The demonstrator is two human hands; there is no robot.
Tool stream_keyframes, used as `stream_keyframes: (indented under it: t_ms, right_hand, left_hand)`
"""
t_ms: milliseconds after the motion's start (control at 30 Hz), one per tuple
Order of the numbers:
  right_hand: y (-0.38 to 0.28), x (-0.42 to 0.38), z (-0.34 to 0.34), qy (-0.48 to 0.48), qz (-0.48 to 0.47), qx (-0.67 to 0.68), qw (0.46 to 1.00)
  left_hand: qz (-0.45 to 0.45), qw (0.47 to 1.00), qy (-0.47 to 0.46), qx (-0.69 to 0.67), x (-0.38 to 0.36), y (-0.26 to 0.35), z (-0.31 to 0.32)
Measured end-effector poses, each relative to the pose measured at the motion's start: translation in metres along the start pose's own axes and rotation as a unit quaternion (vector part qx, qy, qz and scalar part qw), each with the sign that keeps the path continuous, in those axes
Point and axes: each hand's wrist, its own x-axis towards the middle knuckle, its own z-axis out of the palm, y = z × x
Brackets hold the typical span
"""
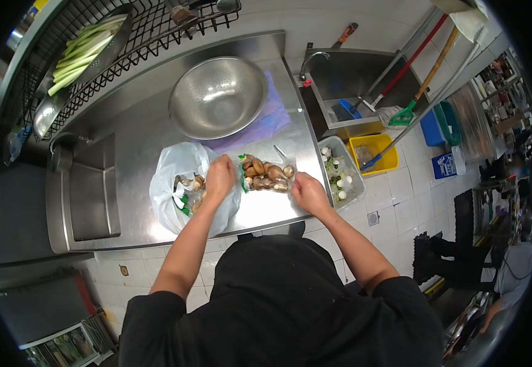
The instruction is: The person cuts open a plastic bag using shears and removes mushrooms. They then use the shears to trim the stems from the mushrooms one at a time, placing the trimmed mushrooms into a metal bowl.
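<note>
A clear pack of brown mushrooms (269, 175) with green ends lies on the steel counter. Its right end is pinched in the closed fingers of my right hand (310, 194). My left hand (219, 178) is closed over the right side of a white plastic bag (167, 168), near the pack's left end; what its fingers grip is hidden. Inside the open bag, more packed mushrooms (197, 183) show, with a green patch. Just behind the pack lies a small metal utensil, perhaps a knife (279, 151).
A large steel colander (217, 98) stands on a purple sheet (275, 116) behind the bag. Sinks lie left (94, 189) and back right (364, 73). A grey bin with scraps (356, 183) and a yellow bucket (391, 160) stand right. Another person (514, 275) is at far right.
</note>
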Motion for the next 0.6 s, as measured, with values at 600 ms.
stream_keyframes:
  t_ms: [600]
  right_hand:
    - [-0.036, 0.056, -0.017, -0.243, -0.057, -0.314, 0.916]
  left_hand:
    - [0.346, 0.846, -0.368, 0.170, 0.026, 0.042, -0.032]
